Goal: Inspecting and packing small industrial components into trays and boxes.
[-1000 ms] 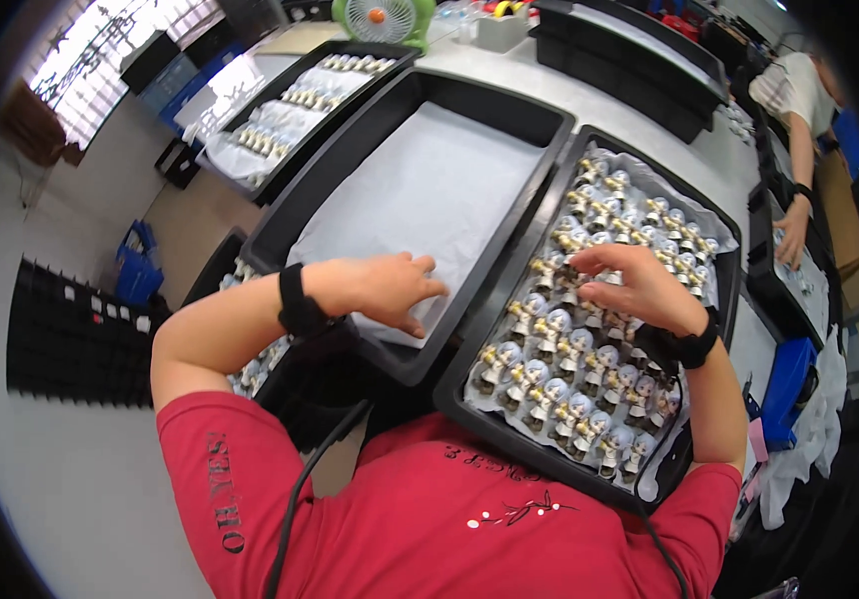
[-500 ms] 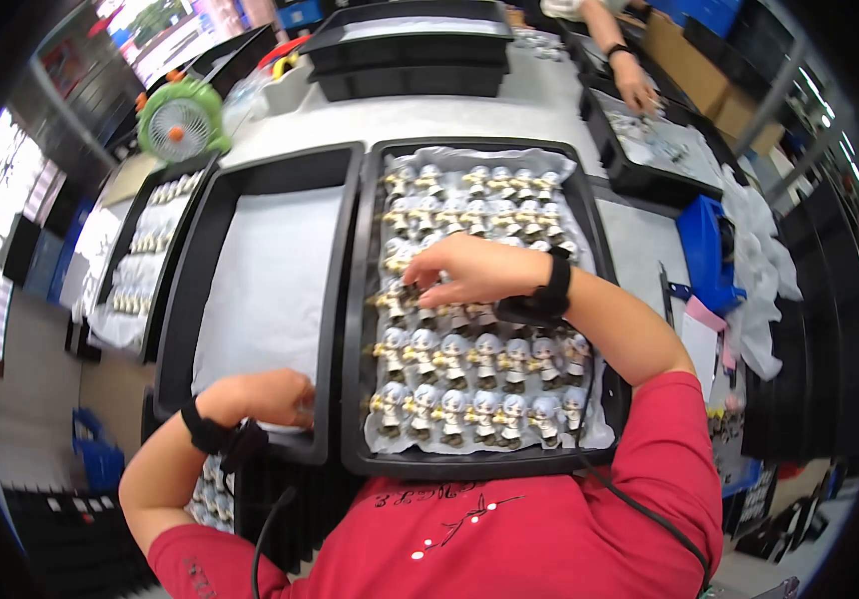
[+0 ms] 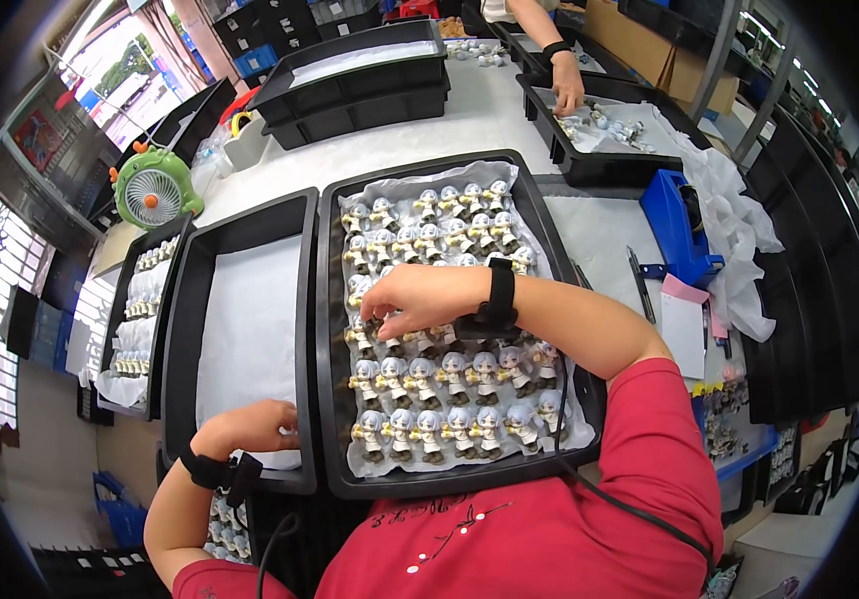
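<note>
Rows of small figurines with pale hair, white clothes and yellow items fill a black tray lined with white sheet. Over the third row from the near side, toward the left end, my right hand bends down, thumb opposite the fingers, closed about the top of a figurine. My left hand is closed, with its fingers curled, over the near right corner of a second black tray; whatever is in it is hidden. That tray holds only a white sheet.
A narrow tray with more figurines stands at the left, near a green fan. Stacked black trays are behind. At far right, another person's hand is over a tray of small parts, beyond a blue holder.
The whole view has shifted, so the trays appear lower and further left. My hands keep about the same places over the trays. The other person's hand stays over the parts tray.
</note>
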Demonstrator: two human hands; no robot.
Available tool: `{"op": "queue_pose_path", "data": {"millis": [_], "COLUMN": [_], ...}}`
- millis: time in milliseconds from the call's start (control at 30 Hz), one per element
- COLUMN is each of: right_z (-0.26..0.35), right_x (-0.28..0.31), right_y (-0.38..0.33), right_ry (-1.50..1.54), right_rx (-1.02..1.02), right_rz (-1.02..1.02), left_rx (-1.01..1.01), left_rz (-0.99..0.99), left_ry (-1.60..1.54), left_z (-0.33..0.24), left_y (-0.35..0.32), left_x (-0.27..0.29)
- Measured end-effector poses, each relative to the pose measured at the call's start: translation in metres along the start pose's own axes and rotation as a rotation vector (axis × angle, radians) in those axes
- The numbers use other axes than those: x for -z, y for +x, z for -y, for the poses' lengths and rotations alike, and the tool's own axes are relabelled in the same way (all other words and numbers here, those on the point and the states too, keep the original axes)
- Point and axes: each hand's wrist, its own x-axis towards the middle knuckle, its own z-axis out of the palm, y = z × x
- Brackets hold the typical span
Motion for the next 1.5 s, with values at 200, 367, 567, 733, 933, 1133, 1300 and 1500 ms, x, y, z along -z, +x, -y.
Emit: {"op": "queue_pose_path", "data": {"millis": [200, 367, 567, 733, 933, 1133, 1300, 1500], "right_z": [-0.003, -0.001, 0.000, -0.004, -0.003, -0.004, -0.009, -0.013], "right_x": [0.000, 0.001, 0.000, -0.002, -0.003, -0.002, -0.006, 0.002], "right_y": [0.000, -0.001, -0.001, 0.001, 0.003, 0.000, 0.008, 0.010], "right_ry": [0.006, -0.003, 0.000, -0.023, 0.006, 0.043, 0.058, 0.033], "right_rx": [-0.018, -0.028, -0.048, -0.015, 0.019, -0.049, 0.002, -0.068], "right_rz": [0.018, 0.024, 0.025, 0.020, 0.011, 0.047, -0.142, -0.311], "left_rx": [0.225, -0.001, 0.013, 0.100, 0.162, -0.686, -1.321, -1.439], "left_rz": [0.086, 0.032, 0.031, 0.014, -0.449, -0.568, -0.292, -0.340], "left_ry": [-0.036, -0.005, 0.083, 0.050, 0.146, -0.327, -0.497, -0.415], "left_z": [-0.002, 0.020, 0.024, 0.013, -0.055, -0.155, -0.178, -0.168], "left_y": [0.000, 0.000, 0.001, -0.002, -0.050, -0.062, -0.051, -0.038], "left_x": [-0.005, -0.013, -0.024, -0.020, 0.031, 0.047, 0.050, 0.043]}}
